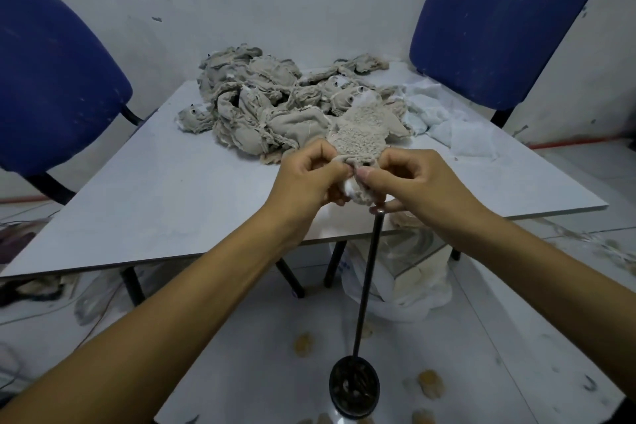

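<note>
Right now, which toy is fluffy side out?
The toy pinched by the left hand and right hand: its curly fleece shows, while those in the pile show smooth, frayed backing.

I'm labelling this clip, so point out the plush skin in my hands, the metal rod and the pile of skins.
plush skin [361, 134]: head view, its fuzzy upper body
metal rod [368, 279]: head view, middle of shaft
pile of skins [254, 110]: head view, centre of heap

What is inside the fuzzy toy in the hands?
A bit of white stuffing peeks out of the fuzzy toy where the left hand and right hand pinch its near end. Its beige fabric and the hands cover everything deeper inside.
</note>
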Demonstrator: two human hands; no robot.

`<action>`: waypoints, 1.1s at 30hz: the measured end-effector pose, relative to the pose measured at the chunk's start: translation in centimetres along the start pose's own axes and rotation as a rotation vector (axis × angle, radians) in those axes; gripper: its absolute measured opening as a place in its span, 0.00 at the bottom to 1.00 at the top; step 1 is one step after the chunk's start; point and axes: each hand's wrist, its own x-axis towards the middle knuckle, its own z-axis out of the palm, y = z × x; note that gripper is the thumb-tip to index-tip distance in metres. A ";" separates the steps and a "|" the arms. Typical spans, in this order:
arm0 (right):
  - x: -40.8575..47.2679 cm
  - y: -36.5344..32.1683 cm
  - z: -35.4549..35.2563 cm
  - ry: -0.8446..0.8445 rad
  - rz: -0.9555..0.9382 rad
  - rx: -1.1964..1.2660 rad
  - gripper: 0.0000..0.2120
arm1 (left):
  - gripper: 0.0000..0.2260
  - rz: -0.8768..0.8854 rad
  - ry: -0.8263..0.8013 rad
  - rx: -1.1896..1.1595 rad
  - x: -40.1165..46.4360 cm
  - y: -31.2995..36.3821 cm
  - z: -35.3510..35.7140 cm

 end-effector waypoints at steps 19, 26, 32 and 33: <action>0.6 0.6 1.6 -0.045 0.061 0.012 0.09 | 0.06 0.100 0.112 0.395 0.4 0.8 -1.4; 0.9 1.0 1.8 0.228 -0.009 -0.158 0.14 | 0.08 0.105 0.141 0.434 -0.2 0.7 -0.3; 1.6 1.6 1.9 0.440 0.045 -0.234 0.08 | 0.06 0.347 0.098 0.781 -1.9 0.3 1.7; 2.0 1.7 1.9 0.427 0.053 -0.253 0.07 | 0.06 0.425 0.081 0.839 -1.7 0.4 1.7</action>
